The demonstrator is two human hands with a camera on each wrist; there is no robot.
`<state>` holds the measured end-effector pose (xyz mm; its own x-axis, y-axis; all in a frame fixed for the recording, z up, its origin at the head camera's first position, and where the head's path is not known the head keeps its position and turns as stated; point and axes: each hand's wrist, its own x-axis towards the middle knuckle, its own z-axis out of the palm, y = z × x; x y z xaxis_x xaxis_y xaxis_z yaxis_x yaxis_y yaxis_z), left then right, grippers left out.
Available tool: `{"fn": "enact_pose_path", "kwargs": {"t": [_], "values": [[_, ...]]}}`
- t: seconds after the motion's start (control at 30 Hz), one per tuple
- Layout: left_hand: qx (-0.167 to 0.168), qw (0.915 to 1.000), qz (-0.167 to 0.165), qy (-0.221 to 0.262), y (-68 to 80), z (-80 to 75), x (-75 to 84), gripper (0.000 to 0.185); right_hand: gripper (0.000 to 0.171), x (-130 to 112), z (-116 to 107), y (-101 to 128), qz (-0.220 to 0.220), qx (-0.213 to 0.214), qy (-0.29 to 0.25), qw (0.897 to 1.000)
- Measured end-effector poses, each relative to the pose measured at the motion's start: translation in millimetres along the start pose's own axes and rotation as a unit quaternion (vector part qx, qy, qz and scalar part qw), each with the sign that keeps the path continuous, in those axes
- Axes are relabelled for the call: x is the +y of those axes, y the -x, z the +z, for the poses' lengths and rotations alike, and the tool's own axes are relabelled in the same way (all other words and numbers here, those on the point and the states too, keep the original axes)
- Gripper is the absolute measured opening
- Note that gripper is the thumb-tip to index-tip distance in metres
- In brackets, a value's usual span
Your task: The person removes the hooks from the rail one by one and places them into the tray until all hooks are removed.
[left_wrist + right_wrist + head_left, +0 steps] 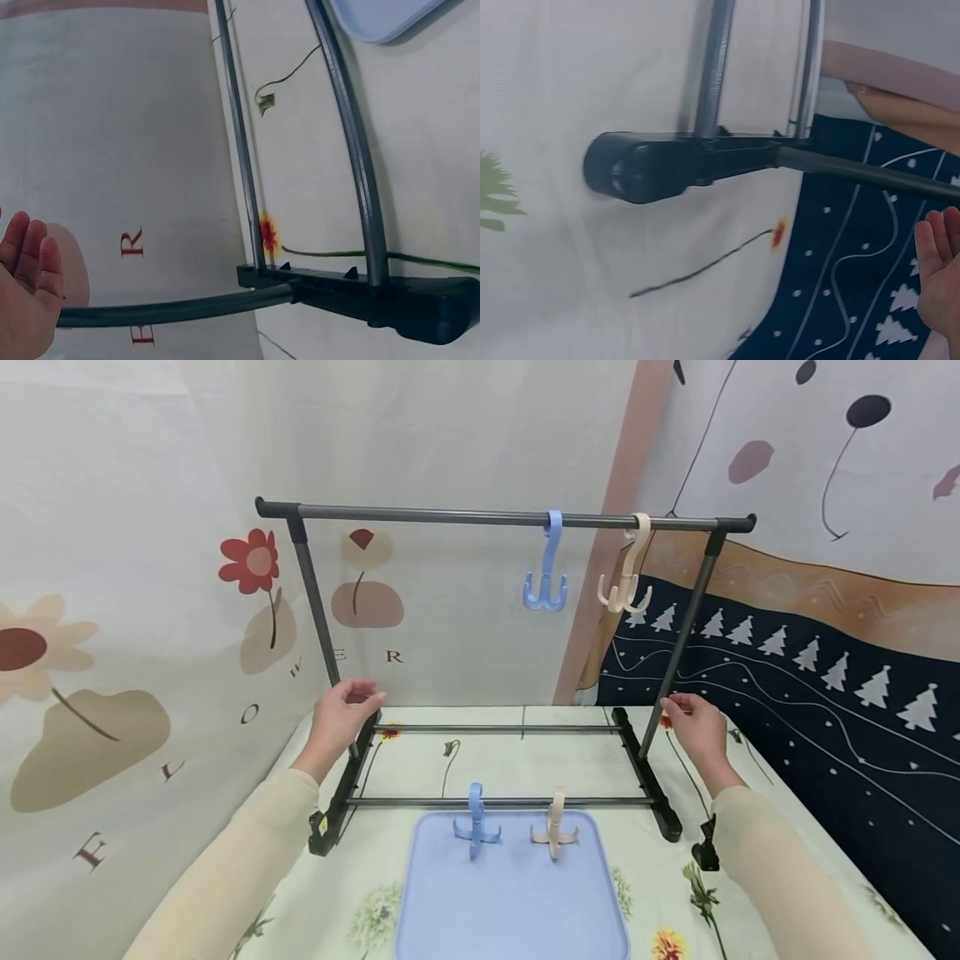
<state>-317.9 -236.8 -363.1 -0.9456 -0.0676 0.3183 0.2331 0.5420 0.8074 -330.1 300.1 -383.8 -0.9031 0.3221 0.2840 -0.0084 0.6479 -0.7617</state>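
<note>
A dark grey metal rack [487,516] stands upright on the table, its top bar carrying a blue multi-prong hook [547,564] and a beige multi-prong hook [628,568] toward the right end. My left hand [341,722] is at the rack's left post [315,593], overlapping its lower part, fingers loosely bent. In the left wrist view its fingers [34,259] lie beside the post and do not wrap it. At the right post [690,618] is my right hand [697,727], fingertips right at the tube. The right wrist view shows these fingers [937,240] fairly straight, just beside the post.
A light blue tray [510,902] lies in front of the rack, bearing a second blue hook [477,827] and a second beige hook [555,831]. Black feet [648,785] support the rack on a floral tablecloth [360,902]. Printed curtains [465,443] hang behind and on both sides.
</note>
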Motion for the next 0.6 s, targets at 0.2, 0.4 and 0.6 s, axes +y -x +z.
{"fn": "enact_pose_path", "kwargs": {"t": [0.2,0.4,0.6], "values": [[0.047,0.9988,-0.008,0.013,-4.0,-13.0,-1.8,0.051,0.048,-23,-10,-1,-0.031,0.015,0.002,0.999],[0.121,0.9915,-0.047,0.012,-5.6,-18.5,-3.5,0.045,0.047,-46,-21,-6,-0.051,0.028,-0.002,0.998],[0.159,0.9845,-0.070,0.024,-11.9,-27.2,-11.2,0.044,0.050,-68,-32,-8,-0.067,0.026,-0.014,0.997]]}}
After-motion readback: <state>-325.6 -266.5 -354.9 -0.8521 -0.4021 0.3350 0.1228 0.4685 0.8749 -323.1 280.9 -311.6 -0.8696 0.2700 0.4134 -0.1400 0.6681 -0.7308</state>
